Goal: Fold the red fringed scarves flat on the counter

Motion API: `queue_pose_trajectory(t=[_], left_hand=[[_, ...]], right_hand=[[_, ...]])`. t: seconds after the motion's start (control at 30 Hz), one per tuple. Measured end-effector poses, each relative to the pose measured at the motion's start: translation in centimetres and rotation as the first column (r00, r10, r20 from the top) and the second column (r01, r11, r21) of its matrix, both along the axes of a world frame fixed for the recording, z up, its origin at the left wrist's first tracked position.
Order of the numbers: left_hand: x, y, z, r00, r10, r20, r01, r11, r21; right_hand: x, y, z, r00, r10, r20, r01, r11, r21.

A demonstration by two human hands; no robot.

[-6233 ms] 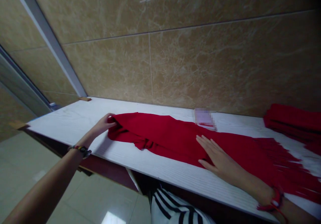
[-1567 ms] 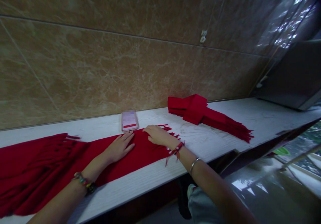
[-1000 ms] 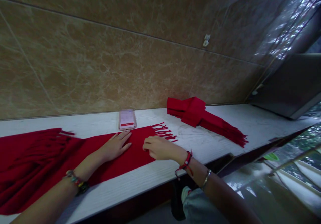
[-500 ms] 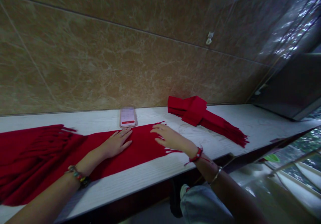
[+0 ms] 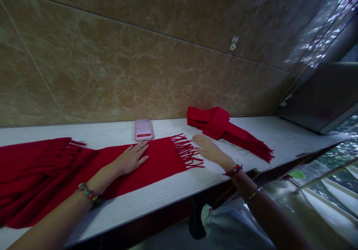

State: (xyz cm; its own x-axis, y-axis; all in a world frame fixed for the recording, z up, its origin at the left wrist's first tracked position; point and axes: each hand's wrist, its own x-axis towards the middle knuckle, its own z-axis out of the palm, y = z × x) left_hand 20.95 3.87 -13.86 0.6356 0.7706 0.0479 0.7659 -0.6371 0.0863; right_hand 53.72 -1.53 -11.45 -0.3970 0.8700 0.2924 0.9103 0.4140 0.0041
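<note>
One bare left hand [image 5: 130, 159] lies, fingers apart, on the long red cloth scarf [image 5: 165, 155] upon the white wood-grain counter [image 5: 156, 186]. Remotely I see my right hand [image 5: 208, 148], also ungripping, beside the scarf's fringe [image 5: 184, 149].

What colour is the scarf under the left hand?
The scarf is plain red, best seen in the head view.

Red soft-cloth long scarf with fringe [image 5: 160, 156], laid lengthwise left to right on the white wood-grain tabletop [image 5: 137, 201]. Right section: flat and smooth, straight-edged; right-end tassels [image 5: 186, 152] spread apart, pointing right, some crossing. Left section: rumpled, in loose folds, second fringe [image 5: 63, 156] bunched on top. Left extremity out of view.
</note>
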Motion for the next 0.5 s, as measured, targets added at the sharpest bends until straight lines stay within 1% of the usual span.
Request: queue_pose_trajectory(t=[0.03,0.07,0.1,0.13,0.17,0.2,0.27,0.33,0.37,0.4,0.43,0.47,0.5], left_hand=[[0.0,0.1,-0.1,1.0,-0.001,0.005,0.001,1.0,-0.001],[-0.1,0.2,-0.2,1.0,-0.003,0.011,0.003,1.0,0.001],[-0.1,0.3,-0.4,1.0,-0.005,0.017,0.005,1.0,0.004],[-0.2,0.4,-0.5,1.0,-0.007,0.021,0.007,1.0,0.008],[-0.2,0.5,-0.7,1.0,-0.007,0.021,0.007,1.0,0.011],[-0.3,0.5,-0.7,1.0,-0.005,0.019,0.005,1.0,0.012],[-0.3,0.5,-0.8,1.0,0.001,0.011,-0.001,1.0,0.012],[-0.3,0.5,-0.8,1.0,0.0,0.005,0.0,1.0,0.013],[-0.3,0.5,-0.8,1.0,-0.003,0.003,0.003,1.0,0.014],[-0.3,0.5,-0.8,1.0,-0.006,0.004,0.006,1.0,0.015],[-0.3,0.6,-0.9,1.0,-0.01,0.009,0.009,1.0,0.019],[-0.3,0.7,-1.0,1.0,-0.015,0.018,0.014,1.0,0.026],[-0.4,0.8,-1.1,0.999,-0.019,0.03,0.018,0.999,0.035]], right_hand=[[-0.9,-0.4,0.2,0.991,0.126,-0.041,-0.127,0.992,-0.013],[-1.8,-0.9,0.3,0.969,0.239,-0.056,-0.243,0.969,-0.056],[-2.5,-1.2,0.3,0.95,0.311,-0.043,-0.313,0.945,-0.096],[-2.9,-1.4,0.3,0.941,0.339,-0.014,-0.338,0.932,-0.131],[-2.9,-1.6,0.2,0.942,0.336,0.03,-0.327,0.931,-0.163],[-2.4,-1.6,0.2,0.95,0.301,0.08,-0.283,0.941,-0.186],[-0.4,-1.5,0.5,0.967,0.181,0.18,-0.14,0.966,-0.217],[2.0,-1.4,1.1,0.965,0.046,0.26,0.013,0.975,-0.221],[2.8,-1.4,1.5,0.96,-0.003,0.281,0.063,0.976,-0.206],[3.2,-1.5,1.8,0.961,-0.028,0.275,0.079,0.981,-0.179],[3.1,-1.6,2.1,0.971,-0.019,0.24,0.055,0.988,-0.145],[2.5,-1.8,2.3,0.983,0.026,0.182,-0.006,0.994,-0.11],[1.5,-2.0,2.3,0.989,0.1,0.109,-0.092,0.993,-0.073]])
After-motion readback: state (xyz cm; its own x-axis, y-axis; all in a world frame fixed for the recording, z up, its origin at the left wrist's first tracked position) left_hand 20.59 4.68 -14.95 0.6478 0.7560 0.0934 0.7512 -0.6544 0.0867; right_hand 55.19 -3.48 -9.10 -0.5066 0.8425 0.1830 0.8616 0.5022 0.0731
